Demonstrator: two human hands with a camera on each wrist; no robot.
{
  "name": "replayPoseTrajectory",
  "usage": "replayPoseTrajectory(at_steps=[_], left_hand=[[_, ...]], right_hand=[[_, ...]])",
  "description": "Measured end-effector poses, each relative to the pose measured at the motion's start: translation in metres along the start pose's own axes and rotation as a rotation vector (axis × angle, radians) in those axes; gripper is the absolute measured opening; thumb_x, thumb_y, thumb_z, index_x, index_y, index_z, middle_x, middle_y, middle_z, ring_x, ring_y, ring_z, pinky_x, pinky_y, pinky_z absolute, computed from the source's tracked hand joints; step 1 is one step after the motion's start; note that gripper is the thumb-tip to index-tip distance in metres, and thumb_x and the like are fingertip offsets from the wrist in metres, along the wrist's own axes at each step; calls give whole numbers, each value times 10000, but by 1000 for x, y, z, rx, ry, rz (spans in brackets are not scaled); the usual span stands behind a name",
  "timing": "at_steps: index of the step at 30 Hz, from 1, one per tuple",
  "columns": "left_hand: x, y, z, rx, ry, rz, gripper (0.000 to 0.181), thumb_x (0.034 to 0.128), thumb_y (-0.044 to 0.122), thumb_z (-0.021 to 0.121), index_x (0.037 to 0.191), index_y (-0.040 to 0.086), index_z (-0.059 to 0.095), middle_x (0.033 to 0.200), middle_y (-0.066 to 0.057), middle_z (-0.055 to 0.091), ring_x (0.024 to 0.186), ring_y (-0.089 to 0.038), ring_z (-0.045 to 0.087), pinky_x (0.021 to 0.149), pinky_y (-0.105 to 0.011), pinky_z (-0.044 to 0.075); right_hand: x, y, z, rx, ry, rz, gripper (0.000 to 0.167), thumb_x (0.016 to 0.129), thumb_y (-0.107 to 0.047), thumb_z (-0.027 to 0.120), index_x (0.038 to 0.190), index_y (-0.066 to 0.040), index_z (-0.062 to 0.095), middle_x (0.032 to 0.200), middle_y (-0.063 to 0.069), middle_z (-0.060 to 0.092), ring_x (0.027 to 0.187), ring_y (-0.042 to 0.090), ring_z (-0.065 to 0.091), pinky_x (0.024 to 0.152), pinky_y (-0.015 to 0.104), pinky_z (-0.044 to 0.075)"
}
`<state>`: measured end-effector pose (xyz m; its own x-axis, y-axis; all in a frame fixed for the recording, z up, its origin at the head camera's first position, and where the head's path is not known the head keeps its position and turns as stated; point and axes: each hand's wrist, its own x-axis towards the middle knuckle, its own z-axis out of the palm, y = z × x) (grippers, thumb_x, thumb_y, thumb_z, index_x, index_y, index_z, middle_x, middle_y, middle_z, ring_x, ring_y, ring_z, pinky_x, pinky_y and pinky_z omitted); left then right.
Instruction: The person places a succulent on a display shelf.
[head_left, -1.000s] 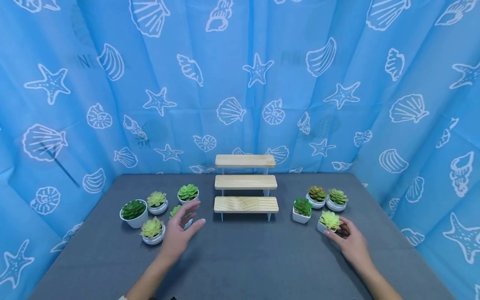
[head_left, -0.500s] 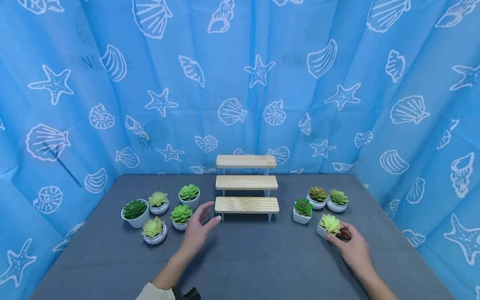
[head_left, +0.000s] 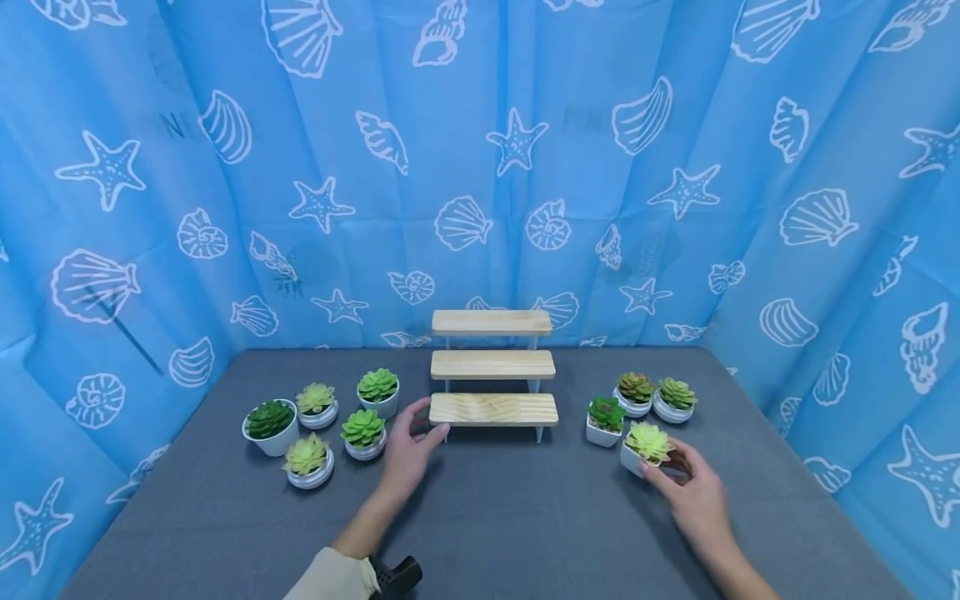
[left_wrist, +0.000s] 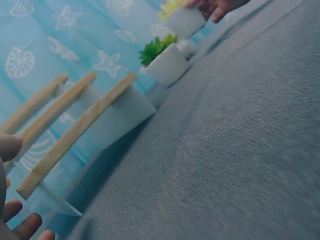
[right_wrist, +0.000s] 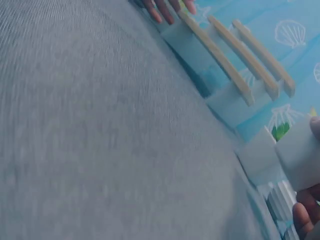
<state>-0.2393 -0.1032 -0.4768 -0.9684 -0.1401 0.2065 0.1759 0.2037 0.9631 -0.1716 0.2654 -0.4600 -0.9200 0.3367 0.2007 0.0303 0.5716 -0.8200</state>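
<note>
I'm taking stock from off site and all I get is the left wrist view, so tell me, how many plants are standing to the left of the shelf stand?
Observer: Five in the head view; the dark green plant is farthest left.
Operator: Okay, and over on the other side, what's farther back that I can't make out?
Observer: Farther back than the yellowish plant in the right hand, a reddish plant and an olive plant stand side by side.
</note>
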Motion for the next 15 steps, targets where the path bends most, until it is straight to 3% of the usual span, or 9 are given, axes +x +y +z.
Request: replayPoseTrajectory(at_steps=[4, 10, 15], left_hand=[[6, 0, 3, -10, 22, -36, 535, 898, 195, 713, 1374, 50, 518, 1399, -140, 487, 1209, -348, 505, 943, -501, 441], [11, 1, 7, 23, 36, -62, 522, 903, 216, 711, 1369, 60, 533, 1385, -151, 480, 1203, -356, 508, 951, -499, 436], [16, -1, 14, 32, 63, -33, 491, 895, 192, 720, 1337, 44, 567, 1334, -155, 511, 1165, -353, 530, 934, -485, 452]], right_hand=[[0, -7, 8, 98, 75, -78, 500, 861, -155, 763, 1293, 3, 567, 1113, 168, 634, 873, -93, 510, 727, 82, 420], [4, -21, 23, 229, 123, -161, 445, 847, -62, 757, 1259, 1, 598, 1016, 36, 617, 883, -31, 549, 727, 111, 444], [7, -37, 34, 329, 94, -156, 444, 877, -80, 730, 1284, 8, 576, 1094, 92, 612, 946, -6, 551, 780, 121, 442]])
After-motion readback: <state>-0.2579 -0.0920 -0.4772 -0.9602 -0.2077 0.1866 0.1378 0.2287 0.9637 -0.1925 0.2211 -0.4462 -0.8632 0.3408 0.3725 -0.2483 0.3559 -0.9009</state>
